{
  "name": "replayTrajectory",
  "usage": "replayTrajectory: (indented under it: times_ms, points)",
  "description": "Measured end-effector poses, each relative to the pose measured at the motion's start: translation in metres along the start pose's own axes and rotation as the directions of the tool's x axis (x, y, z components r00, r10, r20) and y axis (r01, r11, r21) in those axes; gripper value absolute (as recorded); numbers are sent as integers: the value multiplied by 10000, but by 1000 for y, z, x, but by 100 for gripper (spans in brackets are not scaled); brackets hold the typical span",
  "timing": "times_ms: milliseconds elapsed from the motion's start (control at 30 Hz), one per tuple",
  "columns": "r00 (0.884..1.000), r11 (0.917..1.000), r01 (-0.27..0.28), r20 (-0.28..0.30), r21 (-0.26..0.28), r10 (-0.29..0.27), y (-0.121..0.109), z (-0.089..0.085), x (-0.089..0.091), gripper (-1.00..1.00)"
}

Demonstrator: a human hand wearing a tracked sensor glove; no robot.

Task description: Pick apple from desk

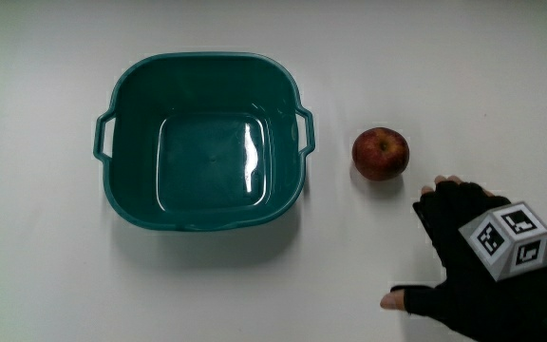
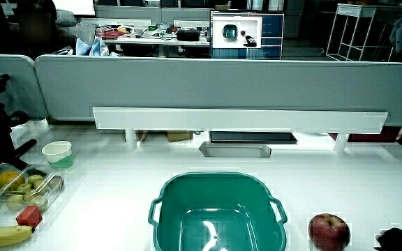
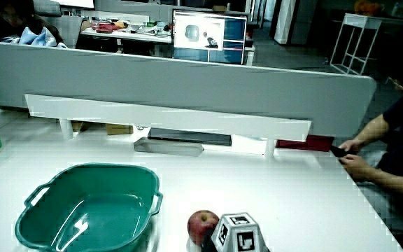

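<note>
- Black-gloved, the hand lies nearest the person, low over the white bench; its fingers are spread and loosely bent, gripping nothing, and the patterned cube rides on its back.
- Its fingertips point toward the apple and stop just short of it, with a narrow strip of bare bench between them.
- Red with a yellowish blush, the apple sits upright on the bench, a little farther from the person than the hand and beside the handle of the teal basin, near it but not touching.
- In a side view the apple shows just beside the cube, with the basin well apart from the hand.
- By my judgement the apple is firm, smooth-skinned and moderately heavy for its size: stiff enough for a sound squeeze, but round and likely to roll if nudged from one flank.
- The best hold is probably across its widest girth, thumb on one flank and fingers on the other, closing evenly from above.
- Farther off, a side view shows a banana, a tray of fruit and a pale green cup, none in the way.
</note>
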State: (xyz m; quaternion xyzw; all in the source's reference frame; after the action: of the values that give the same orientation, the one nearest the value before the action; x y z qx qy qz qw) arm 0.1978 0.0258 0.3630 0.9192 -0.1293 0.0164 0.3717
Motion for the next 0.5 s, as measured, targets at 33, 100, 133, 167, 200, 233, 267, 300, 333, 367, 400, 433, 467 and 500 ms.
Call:
replayTrajectory:
  times_ms: [33,100,133,167,200,233,267,300,333,367,400,433,467,500]
  points:
    - [9999,10000,63,-102,-19,-63,2,1,0,0]
    - [9995,9994,291,96,211,-293,8,1,1,0]
    - [9987,9985,452,232,325,-460,13,0,4,0]
    - [9975,9969,529,430,578,-554,16,0,5,0]
    - [9987,9985,475,175,277,-480,19,2,5,0]
    - [9986,9981,527,87,317,-530,23,1,7,0]
    - [9990,9989,448,14,140,-448,27,1,8,0]
    - [9979,9977,645,94,209,-647,31,0,9,0]
    - [9976,9970,667,153,393,-673,34,1,9,0]
    - [9982,9977,588,61,343,-590,37,2,7,0]
    - [9984,9977,550,103,398,-554,42,0,10,0]
    - [9981,9978,603,-94,258,-601,45,1,10,0]
    - [9984,9982,546,-146,229,-543,47,3,9,0]
    - [9981,9982,578,-222,151,-575,51,2,10,0]
